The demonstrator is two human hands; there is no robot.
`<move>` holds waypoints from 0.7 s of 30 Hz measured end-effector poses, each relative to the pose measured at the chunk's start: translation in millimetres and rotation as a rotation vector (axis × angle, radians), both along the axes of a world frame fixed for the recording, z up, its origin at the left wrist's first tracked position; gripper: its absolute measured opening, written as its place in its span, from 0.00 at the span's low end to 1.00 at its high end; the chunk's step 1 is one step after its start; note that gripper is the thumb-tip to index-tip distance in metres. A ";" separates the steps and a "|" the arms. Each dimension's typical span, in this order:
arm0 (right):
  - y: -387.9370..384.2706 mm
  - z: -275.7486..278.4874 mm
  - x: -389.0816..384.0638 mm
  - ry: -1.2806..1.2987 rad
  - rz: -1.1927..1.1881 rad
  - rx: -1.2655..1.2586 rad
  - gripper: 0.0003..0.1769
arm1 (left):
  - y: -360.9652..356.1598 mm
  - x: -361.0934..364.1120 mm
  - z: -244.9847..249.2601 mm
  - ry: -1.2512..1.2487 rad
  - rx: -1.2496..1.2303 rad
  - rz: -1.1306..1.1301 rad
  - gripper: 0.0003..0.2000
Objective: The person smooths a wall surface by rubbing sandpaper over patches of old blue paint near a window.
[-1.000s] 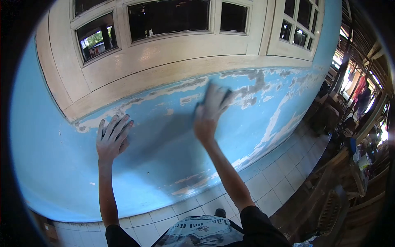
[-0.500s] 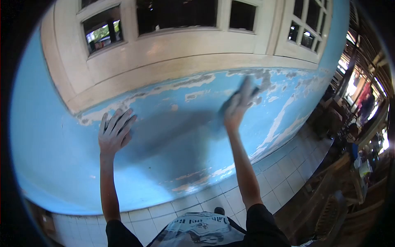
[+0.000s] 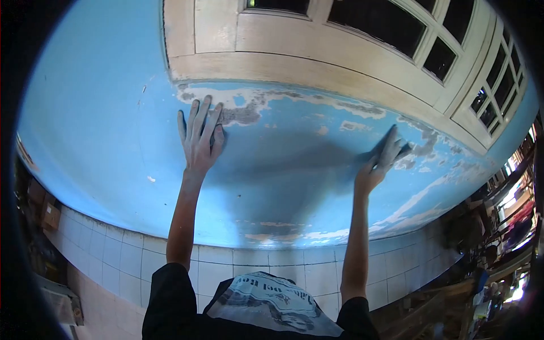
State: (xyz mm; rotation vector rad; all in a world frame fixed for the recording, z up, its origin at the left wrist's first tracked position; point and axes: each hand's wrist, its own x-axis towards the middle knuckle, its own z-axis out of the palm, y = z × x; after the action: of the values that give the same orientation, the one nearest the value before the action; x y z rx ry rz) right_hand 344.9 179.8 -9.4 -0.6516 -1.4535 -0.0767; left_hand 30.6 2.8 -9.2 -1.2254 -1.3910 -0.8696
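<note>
My left hand (image 3: pixel 201 139) lies spread on the blue wall (image 3: pixel 283 192), fingertips on a patch of bare plaster (image 3: pixel 241 110) beneath the window frame's corner. Grey dust coats its fingers, and it holds nothing. Farther right, my right hand (image 3: pixel 381 161) presses against the wall with its fingers close together. A dark edge shows by its fingers; what it grips there is hidden. White and grey patches of worn paint (image 3: pixel 428 141) run along the wall right of this hand.
Above the wall is a cream wooden window frame (image 3: pixel 317 71) with dark panes. White tiles (image 3: pixel 249 258) line the wall's foot. A cardboard box (image 3: pixel 51 216) sits at the left, and cluttered wooden items (image 3: pixel 442 300) stand at the right.
My view has swung left, so wall and window appear farther right. My left hand now rests on the plaster patch right of the frame corner. My right hand, blurred before, is sharper now.
</note>
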 end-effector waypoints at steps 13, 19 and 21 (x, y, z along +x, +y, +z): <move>-44.8 15.4 -108.8 -0.294 -0.024 0.102 0.28 | 12.3 -8.2 -20.3 -0.034 0.052 0.098 0.20; -52.1 -101.8 -115.1 -0.739 -0.154 0.195 0.30 | 9.0 -6.7 -18.7 -0.066 0.044 0.075 0.23; -56.9 -71.2 -127.6 -0.587 -0.098 0.226 0.28 | 8.5 -7.0 -16.3 -0.060 0.038 0.056 0.25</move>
State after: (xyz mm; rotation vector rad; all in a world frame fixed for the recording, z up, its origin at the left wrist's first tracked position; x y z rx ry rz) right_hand 217.3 122.9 -80.6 -0.5344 -1.9365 -0.5384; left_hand 23.6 11.3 -25.5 -1.1344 -1.4441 -0.8960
